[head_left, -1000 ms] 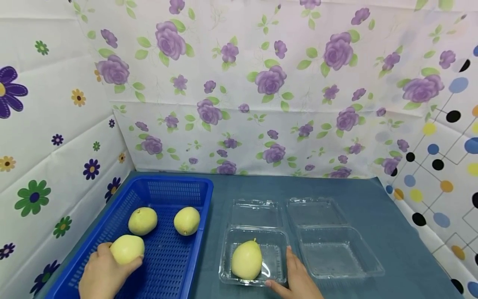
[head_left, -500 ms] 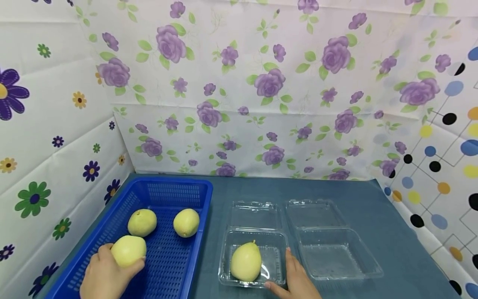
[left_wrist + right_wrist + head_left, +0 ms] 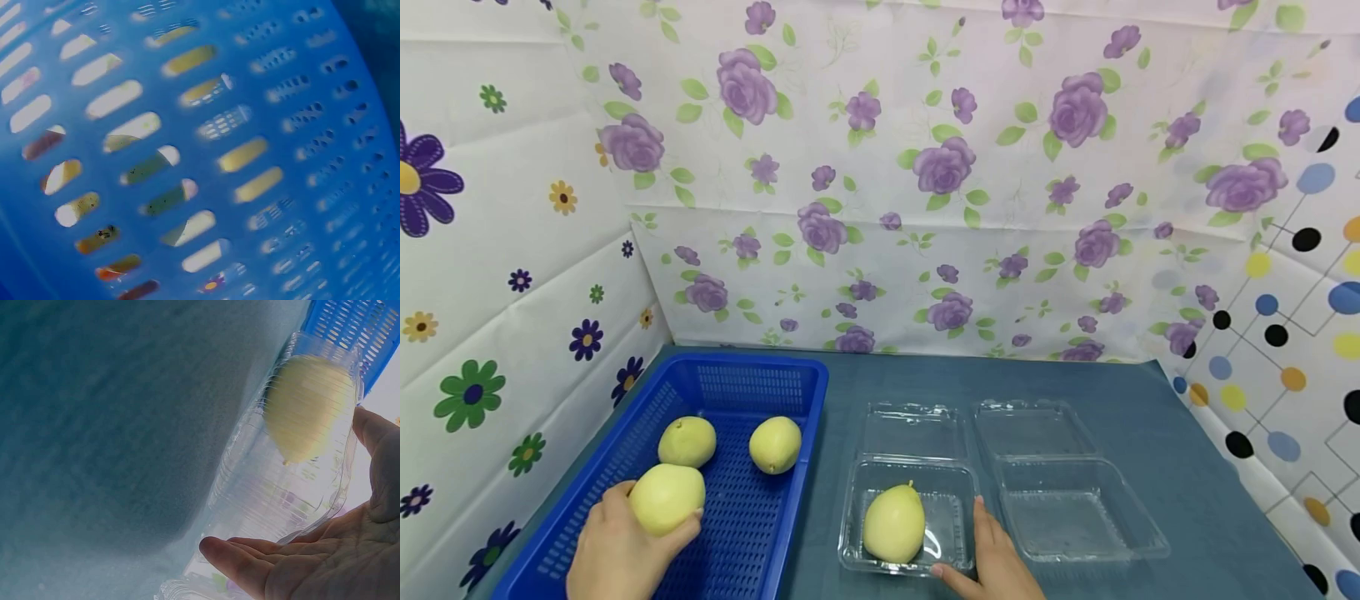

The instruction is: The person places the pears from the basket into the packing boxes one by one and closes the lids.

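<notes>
My left hand point(image 3: 625, 546) grips a pale yellow pear point(image 3: 667, 498) over the left side of the blue basket point(image 3: 816, 400), thumb on its near side. Two more pears lie in the basket: one at the left point(image 3: 687, 442), one by the right wall point(image 3: 776, 445). In the left wrist view the slotted basket wall point(image 3: 206, 150) hides the hand, with yellow patches showing through. Another pear point(image 3: 895, 523), stem up, sits in the left side of an open clear plastic box point(image 3: 951, 508). My right hand point(image 3: 996, 558) rests with straight fingers along that box's right side, thumb at its front edge.
A second clear plastic box point(image 3: 1060, 508), lid folded back, stands right of the first. Both are on a blue-green cloth point(image 3: 880, 375). A purple-flowered sheet point(image 3: 880, 183) hangs behind, with patterned sheets at both sides.
My left hand, holding the pear, has moved slightly up and to the right inside the basket area. The right hand stays at the box.
</notes>
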`<state>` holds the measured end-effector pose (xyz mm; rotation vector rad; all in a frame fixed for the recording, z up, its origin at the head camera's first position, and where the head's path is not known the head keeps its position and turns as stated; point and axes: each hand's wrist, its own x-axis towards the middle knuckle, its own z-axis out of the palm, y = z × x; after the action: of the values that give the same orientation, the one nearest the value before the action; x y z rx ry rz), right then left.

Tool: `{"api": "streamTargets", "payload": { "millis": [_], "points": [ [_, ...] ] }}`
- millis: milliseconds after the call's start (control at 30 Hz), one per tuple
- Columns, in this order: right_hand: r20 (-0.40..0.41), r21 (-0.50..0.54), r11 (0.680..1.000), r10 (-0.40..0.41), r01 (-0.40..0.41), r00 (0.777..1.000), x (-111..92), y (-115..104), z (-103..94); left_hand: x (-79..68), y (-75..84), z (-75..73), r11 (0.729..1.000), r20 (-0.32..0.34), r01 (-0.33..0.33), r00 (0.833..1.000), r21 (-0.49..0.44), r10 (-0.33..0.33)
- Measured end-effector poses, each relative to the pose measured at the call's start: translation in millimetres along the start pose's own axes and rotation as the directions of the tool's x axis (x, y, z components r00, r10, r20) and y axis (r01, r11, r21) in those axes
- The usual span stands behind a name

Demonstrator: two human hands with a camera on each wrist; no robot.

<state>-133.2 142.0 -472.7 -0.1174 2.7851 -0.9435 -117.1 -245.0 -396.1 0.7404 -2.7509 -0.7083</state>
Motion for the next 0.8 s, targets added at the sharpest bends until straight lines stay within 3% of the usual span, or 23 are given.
{"api": "streamTargets", "payload": {
  "millis": [800],
  "points": [
    [0.008,-0.003,1.000,-0.001,0.001,1.000,0.4,-0.2,-0.9,-19.0,23.1,-1.8,0.995,0.105,-0.079,0.991,-0.065,0.086]
  ]
}}
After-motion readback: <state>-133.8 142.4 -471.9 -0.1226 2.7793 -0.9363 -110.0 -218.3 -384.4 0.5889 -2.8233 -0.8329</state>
